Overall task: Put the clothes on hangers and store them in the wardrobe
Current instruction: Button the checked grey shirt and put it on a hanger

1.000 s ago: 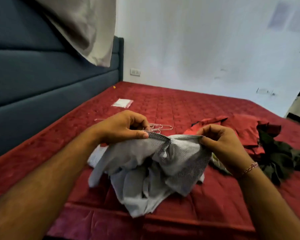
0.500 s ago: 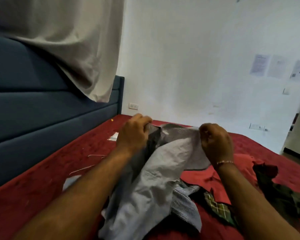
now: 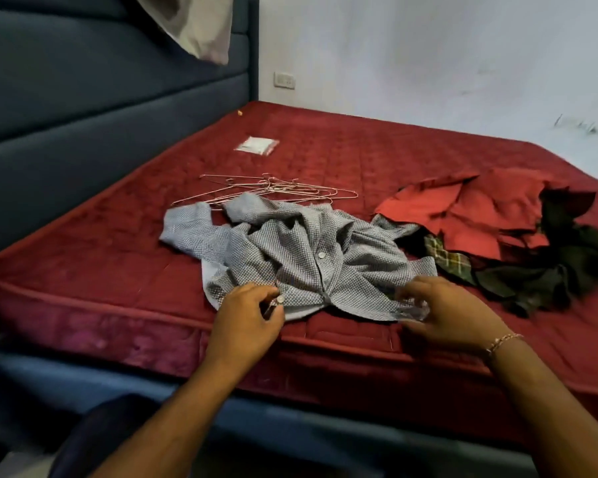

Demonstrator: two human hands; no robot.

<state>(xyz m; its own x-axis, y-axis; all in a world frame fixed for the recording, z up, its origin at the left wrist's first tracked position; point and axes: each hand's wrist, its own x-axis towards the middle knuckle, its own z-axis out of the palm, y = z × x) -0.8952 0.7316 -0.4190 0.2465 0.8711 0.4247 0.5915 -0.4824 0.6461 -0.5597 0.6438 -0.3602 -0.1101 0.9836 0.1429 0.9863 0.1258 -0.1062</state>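
Grey checked shirt [image 3: 301, 257] lies crumpled, button placket up, on the red mattress [image 3: 101, 257] close to its near edge. Wire hangers [image 3: 273, 191] are heaped just behind it, toward the headboard side. Further clothes, a red garment [image 3: 463, 212] and dark ones [image 3: 566, 263], lie to the shirt's right.

Left hand [image 3: 246, 319]: at the hem, fingers curled; appears to pinch the fabric edge by a button. Right hand [image 3: 442, 312]: motion-blurred, at the hem's right part, fingers spread and partly bent; whether it grips cloth I cannot tell.

Handling judgement: thin woven cotton, light, limp, no stiffness, will sag and fold wherever unsupported. Not fragile; not slippery on the quilted surface. Best hold is probably at the collar or shoulder seams, which lie on the shirt's far side, away from both hands. Hangers look thin, springy and tangled; likely to snag one another.
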